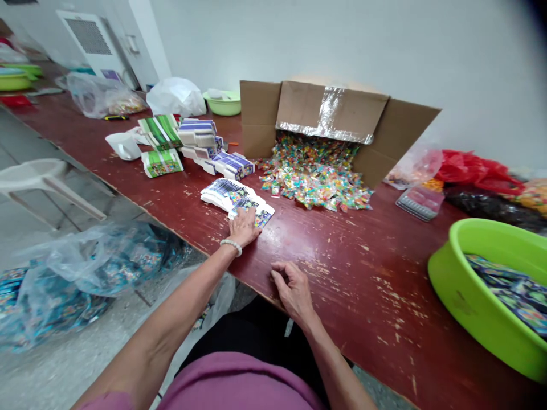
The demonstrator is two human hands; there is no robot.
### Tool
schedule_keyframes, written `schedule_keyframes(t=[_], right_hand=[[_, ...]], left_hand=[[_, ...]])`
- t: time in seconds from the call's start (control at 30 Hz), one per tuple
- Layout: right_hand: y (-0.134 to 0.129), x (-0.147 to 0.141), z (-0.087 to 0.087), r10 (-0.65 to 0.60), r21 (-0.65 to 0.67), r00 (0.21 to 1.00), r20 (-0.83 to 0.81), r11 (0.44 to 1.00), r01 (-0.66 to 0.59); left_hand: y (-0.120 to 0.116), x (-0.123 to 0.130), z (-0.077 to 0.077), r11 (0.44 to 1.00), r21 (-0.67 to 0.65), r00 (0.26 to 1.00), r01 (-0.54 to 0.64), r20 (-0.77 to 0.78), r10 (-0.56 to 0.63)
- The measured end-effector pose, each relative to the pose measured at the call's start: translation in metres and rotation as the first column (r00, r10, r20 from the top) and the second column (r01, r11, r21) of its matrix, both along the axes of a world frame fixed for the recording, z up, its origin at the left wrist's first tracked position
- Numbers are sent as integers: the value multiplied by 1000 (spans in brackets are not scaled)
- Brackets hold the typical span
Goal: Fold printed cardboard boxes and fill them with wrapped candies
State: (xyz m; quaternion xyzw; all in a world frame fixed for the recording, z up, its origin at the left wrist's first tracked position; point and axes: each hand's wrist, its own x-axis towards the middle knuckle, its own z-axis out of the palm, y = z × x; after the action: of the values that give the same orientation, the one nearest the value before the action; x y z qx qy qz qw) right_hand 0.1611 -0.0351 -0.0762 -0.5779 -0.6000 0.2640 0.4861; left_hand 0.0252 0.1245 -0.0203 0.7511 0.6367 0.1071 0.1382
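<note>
My left hand (245,228), with a pale beaded bracelet at its wrist, lies on the near end of a fanned stack of flat printed packets (226,192). Its fingers rest over the top packets, and their undersides are hidden. My right hand (294,287) hovers at or rests on the table's front edge, its fingers loosely bent and a gap between thumb and index finger. Nothing shows in it. Beyond the stack, a heap of small wrapped candies (316,182) spills from a cardboard box (337,111) lying on its side.
Purple cartons (233,165) and green cartons (162,163) are piled at the back left near a white cup (123,146). A lime-green tub (474,307) of dark packets stands right. Bags of blue packets (128,259) lie on the floor beside a white stool (38,173).
</note>
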Motion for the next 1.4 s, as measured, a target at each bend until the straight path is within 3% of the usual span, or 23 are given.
schedule_keyframes(t=[0.17,0.27,0.37,0.43,0.5,0.57,0.63,0.73,0.8,0.93,1.03,1.17,1.23,1.33,1.4], right_hand=[[2,2,0,-66,-135,973,-220,990,36],[10,6,5,-206,-273,854,-478,959,79],[18,9,21,-234,-265,740,-631,961,78],[17,9,37,-165,-199,701,-694,979,33],[11,6,52,-65,-166,665,-744,982,-89],[2,2,62,19,-180,630,-776,952,-250],[-7,-1,67,76,-190,586,-807,906,-378],[-16,-1,67,111,-160,546,-830,891,-424],[-18,0,67,119,-143,544,-831,899,-414],[-22,0,72,125,-141,562,-818,903,-406],[-23,-2,74,97,-191,662,-743,918,-349],[-22,0,69,-3,-215,866,-500,969,-121],[-20,6,66,-40,-187,924,-380,982,-34],[-18,13,60,-51,-176,943,-328,984,-8],[-18,13,57,-63,-195,900,-431,981,-24]], left_hand=[[-7,-7,1,995,-97,977,21,214,1],[-25,-12,3,968,-222,925,116,380,-23],[-58,-15,7,898,-350,845,268,533,-45],[-82,-17,10,803,-426,729,416,684,-15],[-102,-18,13,629,-487,521,606,840,147],[-117,-17,15,485,-483,359,729,873,330],[-125,-15,15,427,-472,309,771,864,397],[-131,-13,14,465,-428,303,775,897,321],[-133,-11,14,529,-406,318,745,913,254],[-136,-5,13,645,-420,345,638,905,248],[-138,0,10,690,-432,378,581,894,241],[-137,0,7,727,-435,442,532,874,199],[-136,-3,8,749,-384,451,540,883,127],[-139,-7,10,824,-303,378,478,918,119],[-144,-6,12,865,-302,321,400,931,176]])
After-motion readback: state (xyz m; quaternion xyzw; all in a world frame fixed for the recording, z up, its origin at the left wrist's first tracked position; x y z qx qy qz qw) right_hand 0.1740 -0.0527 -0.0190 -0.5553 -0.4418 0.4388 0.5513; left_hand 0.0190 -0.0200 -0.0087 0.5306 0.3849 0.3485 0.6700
